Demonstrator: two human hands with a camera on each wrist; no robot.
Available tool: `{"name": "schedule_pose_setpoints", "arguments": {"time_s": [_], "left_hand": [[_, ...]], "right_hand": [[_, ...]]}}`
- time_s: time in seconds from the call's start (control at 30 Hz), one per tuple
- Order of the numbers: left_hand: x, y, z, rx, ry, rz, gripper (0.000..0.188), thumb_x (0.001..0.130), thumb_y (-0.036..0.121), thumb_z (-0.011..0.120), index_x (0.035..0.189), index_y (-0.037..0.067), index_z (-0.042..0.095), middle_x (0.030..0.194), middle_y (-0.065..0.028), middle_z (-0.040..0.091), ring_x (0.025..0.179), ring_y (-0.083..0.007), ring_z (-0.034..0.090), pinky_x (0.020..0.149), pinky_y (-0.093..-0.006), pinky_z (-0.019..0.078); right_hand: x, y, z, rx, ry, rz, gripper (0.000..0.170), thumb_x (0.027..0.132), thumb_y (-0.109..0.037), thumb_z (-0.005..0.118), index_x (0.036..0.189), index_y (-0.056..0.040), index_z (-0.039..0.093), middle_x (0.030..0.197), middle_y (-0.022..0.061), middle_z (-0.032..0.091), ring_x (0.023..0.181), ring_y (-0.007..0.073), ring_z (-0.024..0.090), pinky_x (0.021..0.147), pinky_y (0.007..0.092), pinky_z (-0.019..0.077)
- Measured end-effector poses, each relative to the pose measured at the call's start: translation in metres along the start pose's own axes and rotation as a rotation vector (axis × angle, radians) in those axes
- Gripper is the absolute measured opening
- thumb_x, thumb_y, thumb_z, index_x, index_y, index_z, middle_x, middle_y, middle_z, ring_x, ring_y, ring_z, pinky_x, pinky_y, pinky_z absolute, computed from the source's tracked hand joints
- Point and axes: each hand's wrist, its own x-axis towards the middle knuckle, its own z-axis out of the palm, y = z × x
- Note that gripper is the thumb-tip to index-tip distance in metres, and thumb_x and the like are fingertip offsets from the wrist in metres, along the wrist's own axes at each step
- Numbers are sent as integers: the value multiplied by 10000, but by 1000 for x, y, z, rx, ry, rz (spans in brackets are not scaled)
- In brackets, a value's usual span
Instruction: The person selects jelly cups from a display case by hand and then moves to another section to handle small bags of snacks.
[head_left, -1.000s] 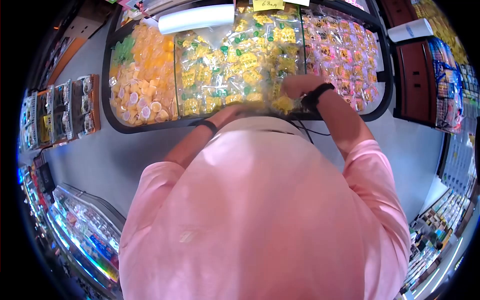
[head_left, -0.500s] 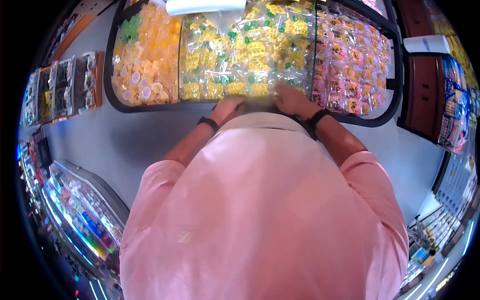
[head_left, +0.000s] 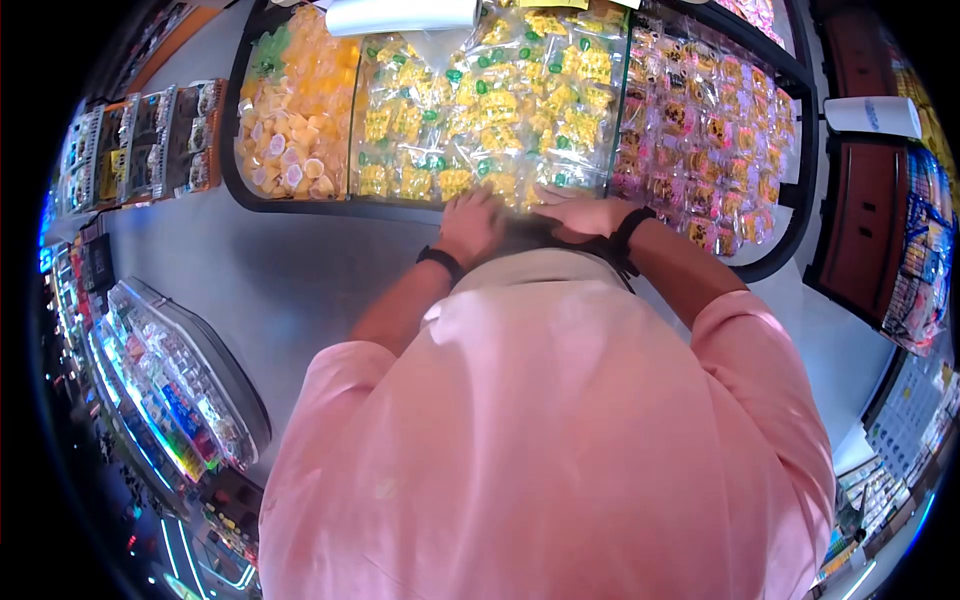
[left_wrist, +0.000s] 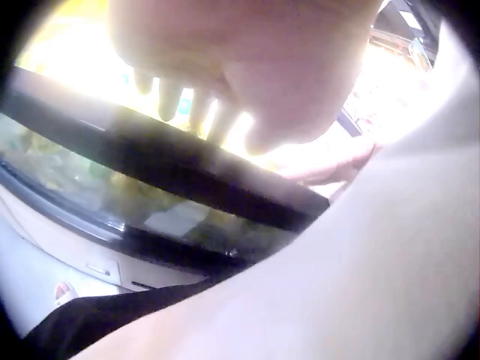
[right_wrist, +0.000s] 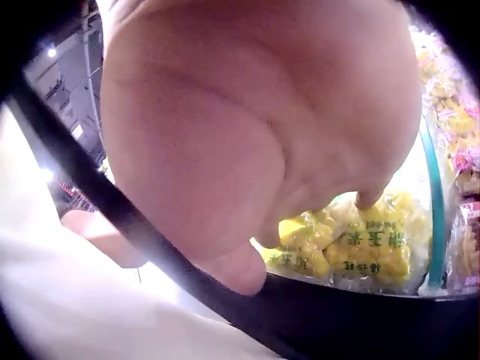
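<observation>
At the front rim of the display bin, my left hand reaches over the edge toward yellow candy packets. Its separated fingers extend past the black rim in the left wrist view. To its right, my right hand lies low over the same packets. The right wrist view shows its palm large, thumb by the rim and fingertips over yellow packets printed with green characters. The palm partly hides those fingers. Neither hand shows a packet in its grasp.
Left of a divider lie orange and pale jelly cups; beyond the right divider are pink-wrapped packets. A white plastic-bag roll sits at the back, another roll at right. A packet rack stands left.
The right hand has come down from over the packets on the right to the front rim. The left hand has moved slightly rightward over the edge, and the view has shifted.
</observation>
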Motion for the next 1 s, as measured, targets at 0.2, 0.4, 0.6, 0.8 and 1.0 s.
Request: {"name": "schedule_pose_setpoints", "arguments": {"time_s": [0.2, 0.4, 0.6, 0.8, 1.0], "left_hand": [[-6, -6, 15, -106, 23, -27, 446, 964, 312, 556, 1361, 111, 591, 1567, -160, 408, 1434, -391, 385, 1160, -515, 315], [-27, -20, -4, -320, 90, 120, 386, 972, 182, 560, 1343, 88, 605, 1546, -220, 416, 1409, -402, 417, 1175, -487, 326], [-36, -49, -48, -572, 118, 140, 287, 973, 106, 558, 1239, 42, 644, 1349, -197, 595, 1253, -384, 550, 1051, -423, 458], [-11, -74, -59, -689, 193, 166, 216, 999, 102, 572, 1180, 23, 658, 1042, -125, 708, 998, -260, 670, 904, -329, 510], [46, -53, -59, -1165, -40, 148, 339, 1016, 162, 599, 1316, 8, 559, 1102, -42, 673, 994, -126, 647, 856, -293, 533]], "right_hand": [[33, 26, -60, 593, 99, 70, 526, 949, -269, 604, 1411, -25, 541, 1412, 228, 561, 1290, 347, 548, 1089, 385, 421], [81, 23, -90, 411, 418, 358, 394, 847, -314, 658, 1044, 21, 721, 989, 259, 712, 875, 418, 680, 806, 449, 533], [105, 39, -73, 611, 825, 382, 186, 854, -148, 642, 927, -1, 731, 781, 129, 703, 751, 221, 681, 695, 357, 533], [57, 31, -121, 1107, 1096, 496, 138, 969, -126, 593, 1058, -23, 619, 893, 71, 684, 804, 177, 689, 703, 289, 551], [-10, -50, -124, 1276, 1056, 316, 171, 1031, -182, 584, 1075, -18, 612, 960, 82, 702, 866, 199, 707, 789, 312, 575]]}}
